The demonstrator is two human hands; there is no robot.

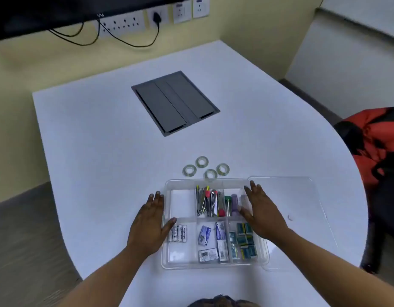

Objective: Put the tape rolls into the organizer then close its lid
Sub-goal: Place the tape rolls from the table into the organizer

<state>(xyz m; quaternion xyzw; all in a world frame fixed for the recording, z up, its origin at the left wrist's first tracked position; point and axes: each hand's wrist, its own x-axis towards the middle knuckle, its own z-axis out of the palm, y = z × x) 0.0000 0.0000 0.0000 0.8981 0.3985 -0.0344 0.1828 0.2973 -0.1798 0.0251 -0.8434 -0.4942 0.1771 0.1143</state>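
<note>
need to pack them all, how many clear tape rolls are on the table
4 small clear tape rolls, all on the white table behind the clear plastic organizer: left, back, right, nearest. None visibly hidden.

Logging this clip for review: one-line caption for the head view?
Both hands, left hand and right hand, rest open on the clear organizer; four tape rolls wait behind it.

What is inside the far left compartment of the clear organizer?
The far left compartment of the organizer shows only its bare white bottom; nothing lies in it. The left hand rests against the organizer's left wall, covering none of that compartment.
</note>
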